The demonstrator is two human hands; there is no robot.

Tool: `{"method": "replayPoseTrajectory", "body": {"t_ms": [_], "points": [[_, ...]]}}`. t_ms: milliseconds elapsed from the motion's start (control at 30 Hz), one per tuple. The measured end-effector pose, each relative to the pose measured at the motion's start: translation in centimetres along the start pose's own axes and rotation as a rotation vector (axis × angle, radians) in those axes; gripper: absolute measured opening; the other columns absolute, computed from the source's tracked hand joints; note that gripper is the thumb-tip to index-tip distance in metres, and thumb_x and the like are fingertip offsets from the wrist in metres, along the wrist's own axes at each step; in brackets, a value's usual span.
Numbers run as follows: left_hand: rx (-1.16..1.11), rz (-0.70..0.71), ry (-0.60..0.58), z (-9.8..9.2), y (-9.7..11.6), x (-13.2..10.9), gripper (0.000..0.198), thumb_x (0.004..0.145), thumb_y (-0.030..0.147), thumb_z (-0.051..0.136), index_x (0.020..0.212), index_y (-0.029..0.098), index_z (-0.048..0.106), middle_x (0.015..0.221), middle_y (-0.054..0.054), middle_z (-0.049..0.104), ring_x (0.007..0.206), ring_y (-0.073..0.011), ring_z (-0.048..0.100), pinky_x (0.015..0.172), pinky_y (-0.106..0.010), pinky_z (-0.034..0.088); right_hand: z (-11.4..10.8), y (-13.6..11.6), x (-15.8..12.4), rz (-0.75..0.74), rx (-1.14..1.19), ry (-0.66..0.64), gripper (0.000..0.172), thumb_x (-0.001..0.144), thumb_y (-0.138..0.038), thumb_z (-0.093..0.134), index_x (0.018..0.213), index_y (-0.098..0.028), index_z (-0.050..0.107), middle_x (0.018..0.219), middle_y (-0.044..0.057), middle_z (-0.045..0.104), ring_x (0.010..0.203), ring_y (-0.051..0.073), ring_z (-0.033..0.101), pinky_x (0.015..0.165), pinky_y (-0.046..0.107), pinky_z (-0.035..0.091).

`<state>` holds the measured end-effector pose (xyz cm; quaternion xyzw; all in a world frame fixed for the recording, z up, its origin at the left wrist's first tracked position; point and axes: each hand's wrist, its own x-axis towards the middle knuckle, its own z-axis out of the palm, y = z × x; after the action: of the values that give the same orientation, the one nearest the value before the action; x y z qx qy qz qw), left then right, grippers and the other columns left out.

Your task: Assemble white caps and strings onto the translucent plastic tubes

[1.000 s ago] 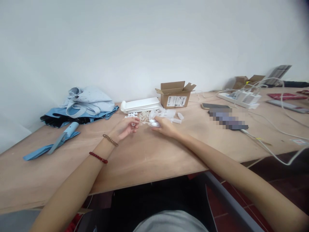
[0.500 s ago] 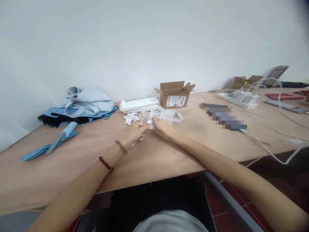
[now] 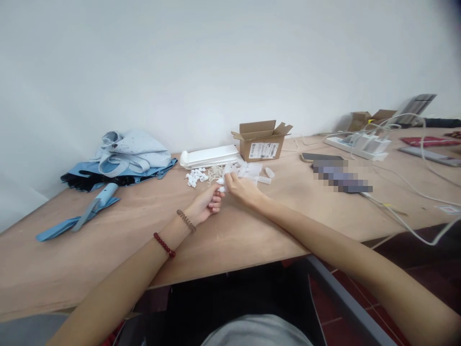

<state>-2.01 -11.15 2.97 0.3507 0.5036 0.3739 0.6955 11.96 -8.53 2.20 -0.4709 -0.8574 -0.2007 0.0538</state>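
My left hand (image 3: 208,203) is closed, its thumb and fingers pinching a small white plastic piece (image 3: 221,189). Right beside it, my right hand (image 3: 244,190) has its fingers bent together, tips close to that piece; whatever lies in them is hidden. To the left of the fingers is a pile of small white plastic caps (image 3: 196,177). Cream-coloured loops (image 3: 215,173), like rubber bands or rings, lie behind my left hand. Frosted translucent plastic tubes (image 3: 252,170) are heaped behind my right hand, with a single tube (image 3: 264,180) at the heap's right edge.
An open cardboard box (image 3: 262,144) stands behind the heap, beside flat white packets (image 3: 211,156). A blue umbrella (image 3: 104,194) and a pale cloth bag (image 3: 135,151) lie left. Phones (image 3: 321,157), a power strip (image 3: 360,148) and white cables (image 3: 406,226) occupy the right.
My left hand has turned, showing more of its curled fingers, and the white piece now sits at its fingertips. My right fingers have risen slightly and drawn closer together.
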Motion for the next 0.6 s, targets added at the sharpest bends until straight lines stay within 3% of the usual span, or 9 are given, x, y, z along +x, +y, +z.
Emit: {"method": "replayPoseTrajectory", "body": {"t_ms": [167, 333, 500, 600], "points": [[0.017, 0.069, -0.099, -0.83, 0.74, -0.54, 0.022, 0.075, 0.028, 0.058, 0.068, 0.018, 0.039, 0.050, 0.010, 0.028, 0.036, -0.0028, 0.021, 0.035, -0.015, 0.014, -0.01, -0.02, -0.02, 0.015, 0.027, -0.015, 0.031, 0.092, -0.011, 0.016, 0.112, -0.012, 0.040, 0.106, 0.018, 0.054, 0.081, 0.024, 0.064, 0.058, 0.029, 0.047], [0.173, 0.208, -0.028, -0.61, 0.76, -0.76, 0.026, 0.071, 0.025, 0.065, 0.066, 0.018, 0.040, 0.051, 0.009, 0.029, 0.037, -0.0017, 0.021, 0.035, -0.016, 0.014, 0.09, 0.04, -0.04, 0.024, 0.063, -0.049, 0.030, 0.092, -0.011, 0.017, 0.114, -0.012, 0.039, 0.108, 0.019, 0.054, 0.085, 0.025, 0.064, 0.062, 0.030, 0.047], [0.261, 0.108, 0.029, -0.28, 0.45, -0.54, 0.027, 0.083, 0.037, 0.052, 0.069, 0.014, 0.049, 0.050, 0.009, 0.027, 0.036, -0.0016, 0.020, 0.035, -0.016, 0.014, 0.32, 0.16, 0.06, 0.030, 0.074, -0.061, 0.028, 0.093, -0.014, 0.019, 0.112, -0.013, 0.040, 0.108, 0.018, 0.054, 0.085, 0.025, 0.064, 0.062, 0.030, 0.047], [0.289, 0.147, 0.024, -0.32, 0.39, -0.62, 0.024, 0.082, 0.038, 0.055, 0.076, 0.016, 0.048, 0.053, 0.009, 0.032, 0.037, -0.0025, 0.024, 0.035, -0.016, 0.018, 0.39, 0.39, 0.05, 0.043, 0.094, -0.052, 0.026, 0.093, -0.014, 0.021, 0.112, -0.013, 0.039, 0.109, 0.018, 0.054, 0.086, 0.024, 0.064, 0.063, 0.030, 0.047]]}}
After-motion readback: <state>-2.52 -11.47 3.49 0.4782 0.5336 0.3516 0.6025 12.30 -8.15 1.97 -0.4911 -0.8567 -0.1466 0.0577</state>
